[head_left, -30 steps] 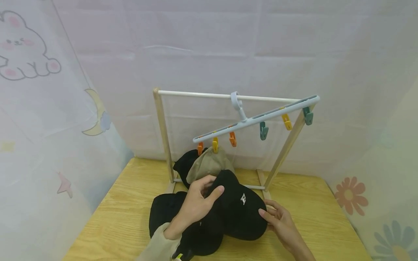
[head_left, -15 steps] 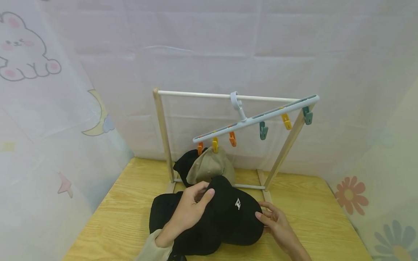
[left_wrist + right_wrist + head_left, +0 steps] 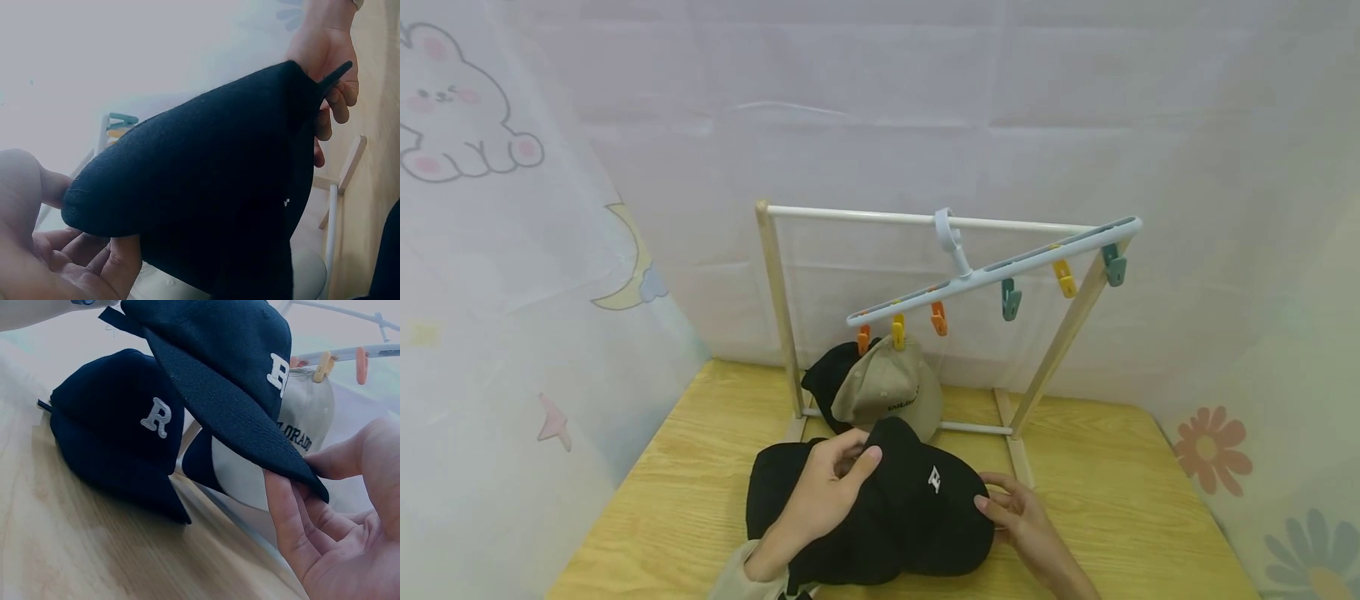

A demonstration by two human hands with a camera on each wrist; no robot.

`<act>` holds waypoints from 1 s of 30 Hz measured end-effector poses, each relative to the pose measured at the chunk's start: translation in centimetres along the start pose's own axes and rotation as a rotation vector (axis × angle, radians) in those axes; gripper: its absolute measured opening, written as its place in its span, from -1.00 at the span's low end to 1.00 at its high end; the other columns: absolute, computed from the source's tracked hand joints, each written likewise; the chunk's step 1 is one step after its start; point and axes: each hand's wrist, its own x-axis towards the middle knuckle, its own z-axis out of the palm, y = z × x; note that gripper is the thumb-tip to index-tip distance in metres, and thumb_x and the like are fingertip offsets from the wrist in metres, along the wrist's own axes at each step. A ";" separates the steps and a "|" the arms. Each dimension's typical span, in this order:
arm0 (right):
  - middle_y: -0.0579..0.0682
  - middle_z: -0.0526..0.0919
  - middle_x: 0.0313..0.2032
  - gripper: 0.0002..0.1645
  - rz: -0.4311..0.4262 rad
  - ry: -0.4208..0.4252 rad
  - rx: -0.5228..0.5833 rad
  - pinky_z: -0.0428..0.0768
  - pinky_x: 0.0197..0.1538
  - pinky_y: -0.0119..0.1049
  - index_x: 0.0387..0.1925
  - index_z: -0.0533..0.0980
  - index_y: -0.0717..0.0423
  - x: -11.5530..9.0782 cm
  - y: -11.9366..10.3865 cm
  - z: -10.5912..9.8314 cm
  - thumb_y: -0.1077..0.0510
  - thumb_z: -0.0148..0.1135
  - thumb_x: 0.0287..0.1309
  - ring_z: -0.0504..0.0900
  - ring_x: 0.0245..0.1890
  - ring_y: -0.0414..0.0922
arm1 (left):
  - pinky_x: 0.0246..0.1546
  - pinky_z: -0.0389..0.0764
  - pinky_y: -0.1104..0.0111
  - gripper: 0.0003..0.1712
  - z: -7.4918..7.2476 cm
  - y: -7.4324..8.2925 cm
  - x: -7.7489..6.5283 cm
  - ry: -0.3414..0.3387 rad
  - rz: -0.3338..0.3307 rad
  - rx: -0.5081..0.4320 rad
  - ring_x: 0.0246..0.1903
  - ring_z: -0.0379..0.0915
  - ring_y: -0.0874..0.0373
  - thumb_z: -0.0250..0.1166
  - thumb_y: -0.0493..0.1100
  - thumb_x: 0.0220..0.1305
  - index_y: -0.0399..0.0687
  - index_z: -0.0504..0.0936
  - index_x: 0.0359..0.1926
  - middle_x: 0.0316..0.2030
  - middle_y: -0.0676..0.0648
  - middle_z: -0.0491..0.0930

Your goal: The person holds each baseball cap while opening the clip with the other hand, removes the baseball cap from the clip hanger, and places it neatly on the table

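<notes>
A black baseball cap [image 3: 917, 517] with a white letter R is held between both hands, in front of the rack. My left hand [image 3: 823, 492] pinches the cap's crown at its left end, thumb on top. On the other side, my right hand [image 3: 1022, 525] pinches the brim [image 3: 250, 425] between thumb and fingers. Another black cap [image 3: 119, 419], also marked R, rests on the table under and left of the held one. Behind them a beige cap [image 3: 880, 387] with dark lettering hangs by a yellow clip [image 3: 898, 332], overlapping a black cap [image 3: 827, 375] by an orange clip [image 3: 863, 339].
A pale blue clip hanger [image 3: 992, 273] hangs tilted from the white bar [image 3: 850, 215] of a wooden rack [image 3: 778, 308]. Toward its raised right end, green and yellow clips [image 3: 1064, 279] dangle with nothing in them. The wooden table [image 3: 1120, 492] extends to both sides.
Both hands have carried the held cap left and down, toward the person. More of the beige cap and its lettering now shows. The hanger stays in place.
</notes>
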 end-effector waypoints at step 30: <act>-0.03 0.81 -0.06 -0.26 0.073 -0.037 0.042 0.80 -0.16 -0.22 0.49 0.15 0.45 1.9 2.3 1.9 0.14 0.23 0.56 0.85 -0.19 -0.09 | -0.24 0.66 0.42 -0.77 -1.6 -2.1 -1.7 0.037 -0.110 0.052 -0.36 0.59 0.30 0.22 -0.12 0.63 -0.17 0.71 -0.07 -0.26 -0.11 0.74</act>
